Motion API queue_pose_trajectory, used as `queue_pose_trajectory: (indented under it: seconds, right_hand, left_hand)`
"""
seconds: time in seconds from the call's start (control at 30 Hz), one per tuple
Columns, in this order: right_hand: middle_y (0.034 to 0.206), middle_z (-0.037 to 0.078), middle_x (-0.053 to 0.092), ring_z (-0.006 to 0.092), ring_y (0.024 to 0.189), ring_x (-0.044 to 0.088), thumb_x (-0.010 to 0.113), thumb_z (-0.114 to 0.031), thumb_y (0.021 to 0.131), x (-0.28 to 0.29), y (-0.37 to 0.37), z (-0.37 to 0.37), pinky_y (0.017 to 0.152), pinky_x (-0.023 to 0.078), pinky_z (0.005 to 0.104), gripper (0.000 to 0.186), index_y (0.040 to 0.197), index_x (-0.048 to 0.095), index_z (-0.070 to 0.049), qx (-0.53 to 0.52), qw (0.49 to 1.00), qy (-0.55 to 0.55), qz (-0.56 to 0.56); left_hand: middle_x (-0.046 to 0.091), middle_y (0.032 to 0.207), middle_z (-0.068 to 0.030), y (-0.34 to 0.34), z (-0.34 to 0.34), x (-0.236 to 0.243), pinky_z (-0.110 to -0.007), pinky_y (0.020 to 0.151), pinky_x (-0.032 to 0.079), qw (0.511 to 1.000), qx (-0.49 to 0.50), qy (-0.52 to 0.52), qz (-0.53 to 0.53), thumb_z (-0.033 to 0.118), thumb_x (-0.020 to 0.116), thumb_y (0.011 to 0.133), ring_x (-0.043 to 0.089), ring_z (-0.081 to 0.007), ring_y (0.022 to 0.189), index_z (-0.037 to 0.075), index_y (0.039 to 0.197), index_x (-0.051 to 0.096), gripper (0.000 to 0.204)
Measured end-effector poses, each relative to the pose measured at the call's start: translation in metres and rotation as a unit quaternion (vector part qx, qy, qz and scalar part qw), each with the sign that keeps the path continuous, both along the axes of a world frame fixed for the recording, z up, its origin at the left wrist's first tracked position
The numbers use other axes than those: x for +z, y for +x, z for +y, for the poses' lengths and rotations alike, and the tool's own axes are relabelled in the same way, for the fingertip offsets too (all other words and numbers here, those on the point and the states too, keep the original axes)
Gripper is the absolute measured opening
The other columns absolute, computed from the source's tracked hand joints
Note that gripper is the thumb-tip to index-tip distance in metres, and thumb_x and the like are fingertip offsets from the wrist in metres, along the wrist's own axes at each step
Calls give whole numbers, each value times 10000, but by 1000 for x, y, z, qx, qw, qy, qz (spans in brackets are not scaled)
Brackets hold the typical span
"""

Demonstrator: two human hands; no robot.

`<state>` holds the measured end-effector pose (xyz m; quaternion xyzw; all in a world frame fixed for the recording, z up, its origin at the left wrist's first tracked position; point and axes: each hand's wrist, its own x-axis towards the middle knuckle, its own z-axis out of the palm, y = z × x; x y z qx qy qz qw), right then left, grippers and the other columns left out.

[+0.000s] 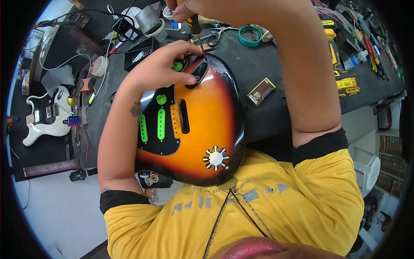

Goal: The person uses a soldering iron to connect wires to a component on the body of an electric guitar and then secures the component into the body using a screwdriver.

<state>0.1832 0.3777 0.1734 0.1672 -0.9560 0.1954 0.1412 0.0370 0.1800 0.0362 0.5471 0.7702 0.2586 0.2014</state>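
Observation:
An orange-and-black sunburst electric guitar body [207,116] lies against my chest, with a black pickguard [168,144] and green pickup covers. My left hand [166,67] rests on its far end, thumb and index finger closed about a black oval jack plate [200,72]. At the top of the view, my right hand [186,9] grips the black-and-yellow handle of a screwdriver [195,26]. Its shaft points down to the jack plate's far end, beside my left index finger. The tip's contact with a screw is too small to make out.
On the dark bench, a small brown box [261,91] lies right of the guitar. Scissors [222,31] and a green round container [250,36] sit beyond it. A yellow power tool [343,64] lies at right, a white guitar body [49,114] at left.

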Motion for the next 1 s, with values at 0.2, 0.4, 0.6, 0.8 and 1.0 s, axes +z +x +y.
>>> queue_pose_trajectory:
  seconds: [0.2,0.4,0.6,0.8,1.0]
  right_hand:
    - [835,246,735,359,823,749,747,-60,855,-7,-12,-5,730,586,392,108,883,770,42,17,1000,16,-10]
    - [811,237,731,379,780,737,746,-58,847,-12,-6,-8,709,586,408,102,872,769,38,16,998,37,37]
    - [796,274,707,401,759,724,747,-88,854,-7,-10,-20,680,583,410,141,841,746,52,0,999,46,23]
    - [782,291,687,420,756,713,749,-114,859,-6,-3,-28,661,569,419,199,821,712,78,-49,998,35,20]
    - [783,289,682,416,737,701,743,-99,855,-10,-16,-33,669,567,415,177,881,732,76,-52,999,3,10]
  left_hand:
    - [630,1332,-45,0,-2,7,-392,1134,418,998,-18,-56,-29,22,919,583,573,-254,1239,73,1318,611,799]
    - [652,1284,-59,8,3,11,-401,1164,407,998,1,-67,-16,-9,914,553,579,-272,1233,60,1322,596,835]
    - [653,1283,-79,10,-1,8,-414,1186,385,998,16,-58,-32,-54,875,570,582,-288,1273,49,1316,596,803]
    - [656,1275,-83,13,4,5,-412,1213,358,996,43,-68,-33,-68,854,582,558,-298,1338,44,1305,597,776]
    - [674,1270,-99,16,4,7,-405,1103,439,994,68,-76,-24,-48,862,574,578,-314,1316,61,1286,615,761]
